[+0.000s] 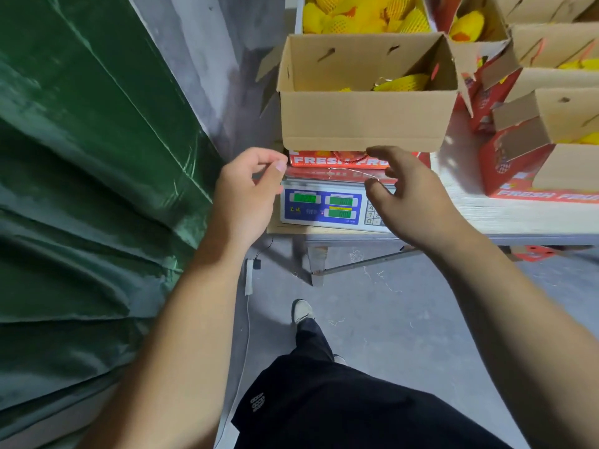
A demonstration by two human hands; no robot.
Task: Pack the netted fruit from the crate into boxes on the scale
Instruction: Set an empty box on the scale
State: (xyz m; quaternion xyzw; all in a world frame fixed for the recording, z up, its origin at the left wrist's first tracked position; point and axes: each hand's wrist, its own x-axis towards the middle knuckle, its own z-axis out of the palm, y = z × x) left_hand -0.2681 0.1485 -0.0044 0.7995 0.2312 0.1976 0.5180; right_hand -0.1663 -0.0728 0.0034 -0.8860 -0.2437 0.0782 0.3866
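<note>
An open cardboard box [363,121] stands on the scale [324,205], its flaps up, with yellow netted fruit [402,82] lying inside. A white crate [299,14] full of netted fruit [356,14] sits behind it. My left hand [249,192] hovers at the scale's left corner, fingers loosely curled and holding nothing. My right hand [411,196] hangs over the scale's keypad just below the box's front flap, fingers spread and relaxed, touching nothing. The scale's green displays are lit; their figures are too blurred to read.
Several red "FRESH FRUIT" boxes [534,150] with fruit stand on the table to the right. A green tarp [81,157] fills the left side. A cable and power strip [249,280] lie on the concrete floor by my foot [302,311].
</note>
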